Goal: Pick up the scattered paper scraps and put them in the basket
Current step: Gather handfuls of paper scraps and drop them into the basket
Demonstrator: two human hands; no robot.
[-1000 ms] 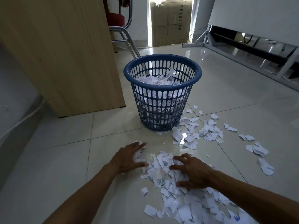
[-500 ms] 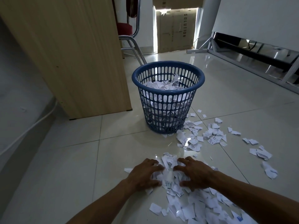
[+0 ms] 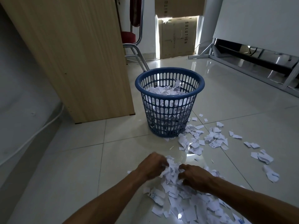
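the left hand (image 3: 152, 166) and the right hand (image 3: 195, 176) were side by side low over the tiled floor (image 3: 77, 159), their fingers curled in around a bunch of paper scraps (image 3: 171, 171) pressed between them. both sets of fingers were clamped on that bunch, which stood a little above the pile of scraps (image 3: 191, 201) spread on the floor near and to the right of the hands. more loose scraps (image 3: 213, 139) lay scattered farther off, to the right of the basket's foot, with some pieces touching its base. the blue plastic basket (image 3: 169, 75) stood upright on the floor beyond the hands, well apart from them, already holding torn paper almost to its rim. a wooden cabinet panel (image 3: 77, 54) rose just left of the basket, and a cardboard box (image 3: 176, 38) stood at the far wall.
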